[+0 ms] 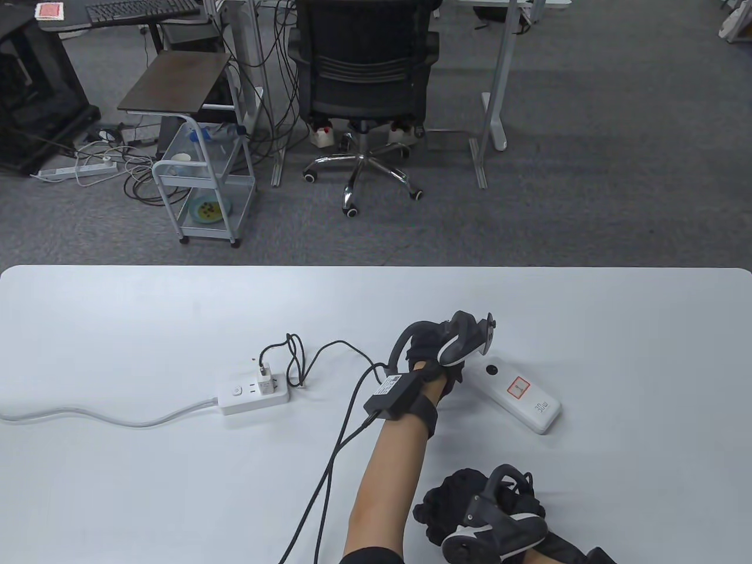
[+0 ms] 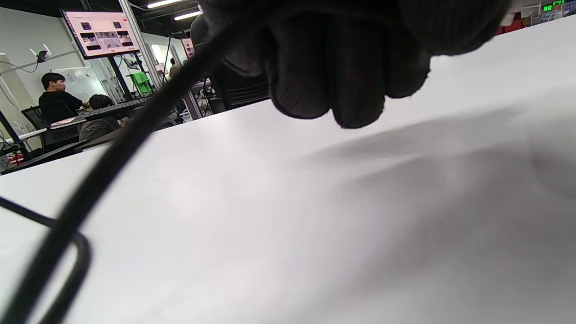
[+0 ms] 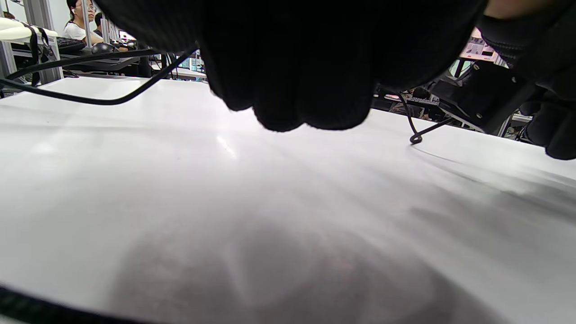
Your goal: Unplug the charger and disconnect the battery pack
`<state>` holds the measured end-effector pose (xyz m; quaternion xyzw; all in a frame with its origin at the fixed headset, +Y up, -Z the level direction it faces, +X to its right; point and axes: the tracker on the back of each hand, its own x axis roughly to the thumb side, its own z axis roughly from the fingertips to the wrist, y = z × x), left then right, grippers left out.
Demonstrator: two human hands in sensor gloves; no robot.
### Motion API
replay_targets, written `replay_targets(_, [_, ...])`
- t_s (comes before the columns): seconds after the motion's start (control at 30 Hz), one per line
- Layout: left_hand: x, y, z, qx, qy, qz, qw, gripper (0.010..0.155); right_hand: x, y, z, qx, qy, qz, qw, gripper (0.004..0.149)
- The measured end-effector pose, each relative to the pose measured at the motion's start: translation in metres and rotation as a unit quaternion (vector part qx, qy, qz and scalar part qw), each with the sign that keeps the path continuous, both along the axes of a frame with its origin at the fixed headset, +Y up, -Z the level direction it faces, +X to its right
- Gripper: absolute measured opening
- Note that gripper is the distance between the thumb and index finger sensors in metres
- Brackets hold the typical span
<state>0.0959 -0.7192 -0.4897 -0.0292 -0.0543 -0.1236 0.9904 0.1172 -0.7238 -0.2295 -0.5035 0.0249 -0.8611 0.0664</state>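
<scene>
The charger (image 1: 267,376) stands plugged into the white power strip (image 1: 254,397) left of centre on the white table (image 1: 117,329), and a thin black cable (image 1: 329,352) loops from it toward the left hand (image 1: 437,352). The battery pack (image 1: 520,396) lies flat just right of that hand, angled, its near end pointing to the right front. Only the table view shows the charger, strip and pack; neither wrist view catches any of them.

The left hand sits against the pack's far-left end, where the cable arrives; the tracker covers the contact, so whether its fingers grip the cable end or the pack cannot be told there. The left wrist view shows its gloved fingers (image 2: 342,76) curled in close above the tabletop, with a thick black cord (image 2: 103,175) crossing beside them. The right hand (image 1: 493,517) rests near the table's front edge, apart from the pack; the right wrist view shows its fingers (image 3: 292,76) bunched and curled just above the surface, holding nothing that can be seen.

The pack carries a red-framed label (image 1: 519,387) and grey print reading roughly "30W". The black box (image 1: 395,393) on the left wrist has a white sticker, too small to read.
</scene>
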Motion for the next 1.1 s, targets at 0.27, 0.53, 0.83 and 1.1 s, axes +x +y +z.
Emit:
replay_targets(0.27, [0.004, -0.001, 0.008, -0.017, -0.007, -0.014, 1.000, 0.042, -0.004, -0.010, 0.001, -0.016, 0.019, 0.014, 1.000, 0.047])
replay_targets(0.53, [0.002, -0.001, 0.011, -0.008, -0.024, -0.036, 0.999, 0.043, -0.004, -0.005, 0.004, 0.019, 0.036, 0.005, 0.999, 0.047])
replay_targets(0.83, [0.000, 0.006, 0.019, 0.008, -0.050, -0.025, 0.998, 0.049, 0.000, -0.006, 0.000, -0.002, 0.023, -0.001, 1.000, 0.048])
replay_targets(1.1, [-0.031, 0.023, 0.038, 0.030, -0.058, 0.016, 0.998, 0.051, 0.001, -0.005, -0.002, -0.002, 0.015, -0.002, 1.000, 0.048])
